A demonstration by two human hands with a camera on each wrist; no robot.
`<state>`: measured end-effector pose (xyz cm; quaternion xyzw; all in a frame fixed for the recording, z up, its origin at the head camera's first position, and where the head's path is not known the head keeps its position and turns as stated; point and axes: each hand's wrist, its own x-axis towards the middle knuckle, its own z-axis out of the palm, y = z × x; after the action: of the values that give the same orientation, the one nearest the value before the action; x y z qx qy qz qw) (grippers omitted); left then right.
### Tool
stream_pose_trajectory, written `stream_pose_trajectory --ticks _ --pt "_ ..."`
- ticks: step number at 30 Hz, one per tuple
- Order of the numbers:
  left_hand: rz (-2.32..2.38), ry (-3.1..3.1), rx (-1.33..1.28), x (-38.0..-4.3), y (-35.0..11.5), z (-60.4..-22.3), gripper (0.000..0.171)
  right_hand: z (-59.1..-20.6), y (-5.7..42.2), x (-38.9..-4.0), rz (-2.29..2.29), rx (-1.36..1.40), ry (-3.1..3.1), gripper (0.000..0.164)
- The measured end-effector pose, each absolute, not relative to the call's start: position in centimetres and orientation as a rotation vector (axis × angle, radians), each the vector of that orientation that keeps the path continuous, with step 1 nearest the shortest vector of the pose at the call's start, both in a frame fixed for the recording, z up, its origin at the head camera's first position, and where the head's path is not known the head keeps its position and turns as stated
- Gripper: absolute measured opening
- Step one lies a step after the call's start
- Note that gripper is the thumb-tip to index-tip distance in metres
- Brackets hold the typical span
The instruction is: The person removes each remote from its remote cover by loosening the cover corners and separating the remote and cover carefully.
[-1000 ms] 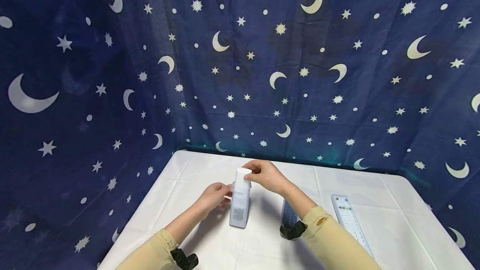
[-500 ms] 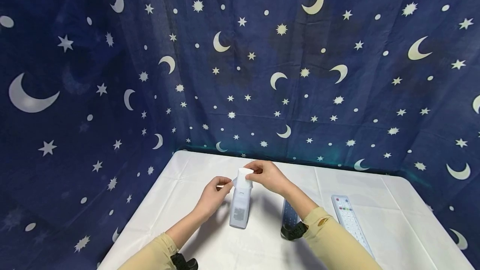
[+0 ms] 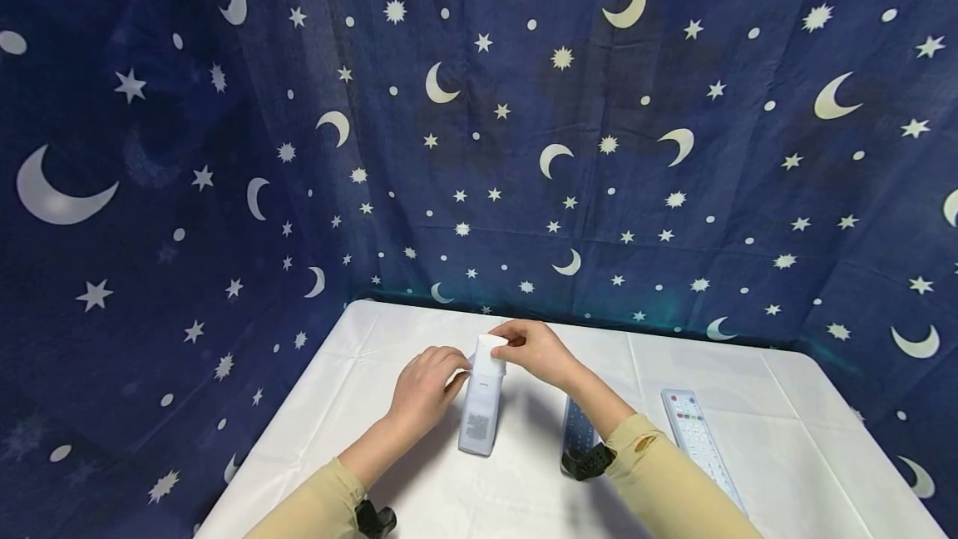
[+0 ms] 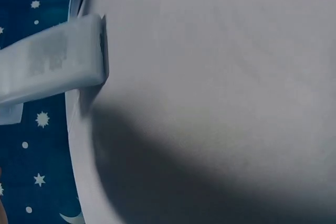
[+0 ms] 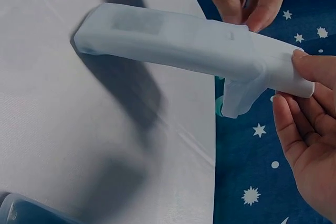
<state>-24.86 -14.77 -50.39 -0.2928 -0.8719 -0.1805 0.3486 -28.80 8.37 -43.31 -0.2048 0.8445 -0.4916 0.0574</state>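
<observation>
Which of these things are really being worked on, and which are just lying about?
In the job:
white device, pinched by the right hand
pale cover partly over it, held by the left hand

Lying about:
dark remote, partly hidden
white remote, buttons up

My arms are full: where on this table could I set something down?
Bare patches: between the pale remote and the right edge of the table, and between its left edge and the left forearm. The middle is crowded: fingers hold the white bar, and the right forearm partly hides the dark remote.
</observation>
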Motion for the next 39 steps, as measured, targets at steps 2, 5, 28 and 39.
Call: stream_pose_trajectory --ticks 2,5,28,39 --pt "-0.452 -2.215 -0.795 -25.1 -14.8 -50.5 0.023 -43.3 8.4 -28.7 -1.511 -0.606 2.545 0.031" --pt "-0.441 -2.199 -0.811 -25.1 -14.7 -50.6 0.024 -43.3 8.3 -28.6 -1.525 -0.597 2.524 0.031" --pt "-0.552 -2.359 -0.683 -23.4 -15.1 -51.5 0.012 -43.3 7.6 -28.8 -1.484 -0.547 2.587 0.027" --pt "-0.526 -2.24 -0.728 -23.4 -12.4 -50.5 0.013 -43.6 7.8 -29.2 -1.475 -0.471 2.634 0.029"
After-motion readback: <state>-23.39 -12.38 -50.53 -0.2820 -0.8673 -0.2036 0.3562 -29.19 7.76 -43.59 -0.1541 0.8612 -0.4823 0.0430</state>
